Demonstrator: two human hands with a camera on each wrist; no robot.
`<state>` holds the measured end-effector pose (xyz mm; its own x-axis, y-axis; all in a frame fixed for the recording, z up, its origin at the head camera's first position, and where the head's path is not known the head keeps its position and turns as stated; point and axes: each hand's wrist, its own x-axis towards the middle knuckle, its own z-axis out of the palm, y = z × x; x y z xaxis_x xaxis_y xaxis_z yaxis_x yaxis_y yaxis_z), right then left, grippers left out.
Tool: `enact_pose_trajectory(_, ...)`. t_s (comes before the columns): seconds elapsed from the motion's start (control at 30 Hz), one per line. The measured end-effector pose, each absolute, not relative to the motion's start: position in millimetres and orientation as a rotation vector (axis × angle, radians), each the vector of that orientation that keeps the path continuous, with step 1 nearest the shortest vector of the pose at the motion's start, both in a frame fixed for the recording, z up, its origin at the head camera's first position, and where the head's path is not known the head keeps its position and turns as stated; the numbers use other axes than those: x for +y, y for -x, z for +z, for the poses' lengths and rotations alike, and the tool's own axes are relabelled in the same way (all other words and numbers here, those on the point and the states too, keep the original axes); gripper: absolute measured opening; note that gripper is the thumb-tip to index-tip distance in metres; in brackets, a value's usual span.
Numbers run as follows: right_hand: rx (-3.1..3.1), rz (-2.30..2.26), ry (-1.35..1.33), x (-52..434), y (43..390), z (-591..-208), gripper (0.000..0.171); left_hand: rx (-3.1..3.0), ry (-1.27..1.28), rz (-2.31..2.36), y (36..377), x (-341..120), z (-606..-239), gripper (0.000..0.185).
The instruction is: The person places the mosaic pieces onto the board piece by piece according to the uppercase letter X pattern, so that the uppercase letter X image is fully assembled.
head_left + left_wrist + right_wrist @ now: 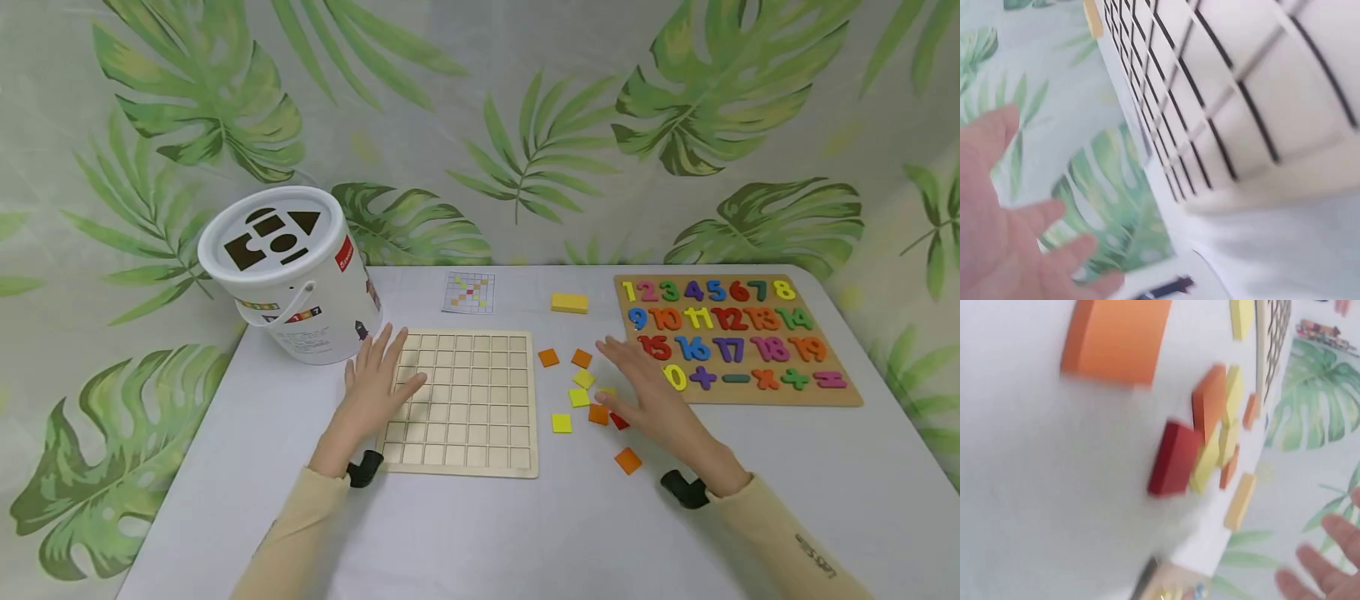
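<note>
Head overview; close, tilted wrist views

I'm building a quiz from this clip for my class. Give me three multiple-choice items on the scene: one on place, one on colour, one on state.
1. Where does the white plastic shape-sorter bucket stand?
A. left of the wooden grid board
B. on the number puzzle
C. at the table's near edge

2. What colour is the loose block behind the small square tiles?
A. blue
B. yellow
C. black

3. How is the left hand?
A. clenched in a fist
B. flat, fingers straight, on the board's left edge
C. gripping a tile

Answers: 1 A, bucket sits left of board; 2 B, plainly yellow; 3 B, fingers lie spread.
</note>
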<state>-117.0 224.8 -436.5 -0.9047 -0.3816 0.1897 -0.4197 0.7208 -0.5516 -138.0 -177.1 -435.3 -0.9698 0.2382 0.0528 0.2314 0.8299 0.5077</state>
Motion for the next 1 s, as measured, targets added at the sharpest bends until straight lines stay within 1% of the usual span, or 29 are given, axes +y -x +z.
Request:
enact_pose_trajectory(0.13,-2.874,1.171,-0.725,216,110,-444,0.058,2.809,-0.495,1.043,141,-201,-447,0.069)
enact_pose_trajectory(0.23,-2.896,1.292,-0.750,209,107,-452,0.049,2.723,-0.542,1.103,143,-216,-456,0.064)
enact_pose_trajectory(0.37,-2.935,1.341,-0.764,202,104,-459,0.043,2.658,-0.573,1.088,145,-229,-465,0.065)
enact_pose_trajectory(0.57,-3.000,1.291,-0.796,196,102,-461,0.037,2.633,-0.607,0.981,140,-235,-467,0.074)
enact_pose_trajectory(0.77,-3.033,1.192,-0.783,187,104,-461,0.031,2.649,-0.612,0.964,137,-235,-468,0.074)
enact_pose_trajectory(1.0,-3.040,0.968,-0.788,179,108,-464,0.026,2.644,-0.600,0.978,136,-235,-469,0.073)
